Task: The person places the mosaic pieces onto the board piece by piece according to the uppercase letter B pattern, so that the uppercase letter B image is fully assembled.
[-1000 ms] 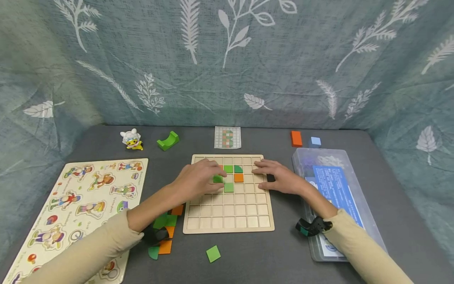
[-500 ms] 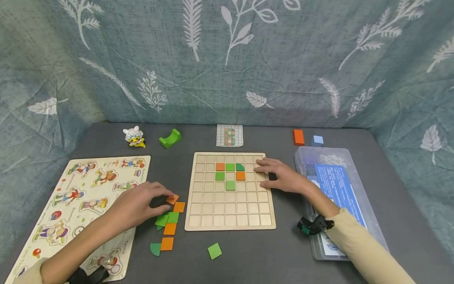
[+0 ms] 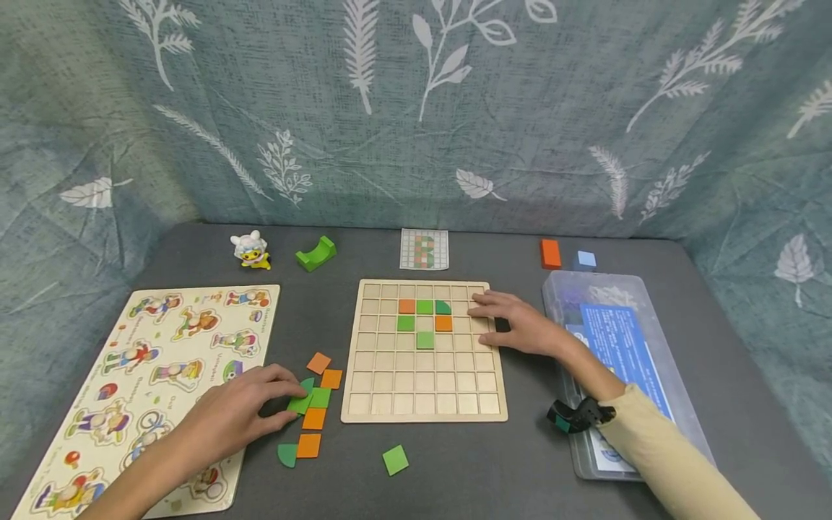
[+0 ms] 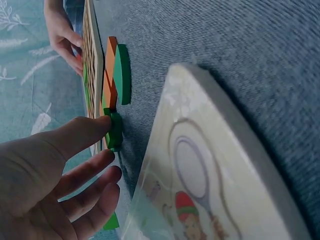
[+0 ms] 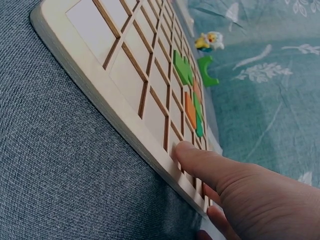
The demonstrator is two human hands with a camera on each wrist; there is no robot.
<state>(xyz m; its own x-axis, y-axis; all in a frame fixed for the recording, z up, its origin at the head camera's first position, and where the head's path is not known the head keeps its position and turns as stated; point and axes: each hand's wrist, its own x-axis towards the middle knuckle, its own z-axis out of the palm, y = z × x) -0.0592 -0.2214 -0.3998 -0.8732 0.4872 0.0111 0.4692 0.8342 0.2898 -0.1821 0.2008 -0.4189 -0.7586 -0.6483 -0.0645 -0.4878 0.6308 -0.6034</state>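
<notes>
Probably light, stiff and hard to break: a flat green tile point(image 3: 300, 405), lying at eight o'clock from the grid board point(image 3: 422, 418). Likely smooth enough to skid if pressed from above, so best taken by opposite edges, clear of the dark green quarter-round point(image 3: 308, 386) just beside it at one o'clock, the green square point(image 3: 320, 398) between two and three, and the orange tile point(image 3: 315, 419) at four. Apparently pinched just so: left hand point(image 3: 237, 404) at nine o'clock from it, thumb and forefinger bridging the tile, gap no wider than needed, remaining fingers point(image 4: 100, 186) loosely curled and apart from it. Force of the squeeze impossible to tell. Right hand point(image 3: 516, 325) between two and three o'clock on the board, fingers spread and relaxed across the rim, thumb touching the cells, grasping no tile.
</notes>
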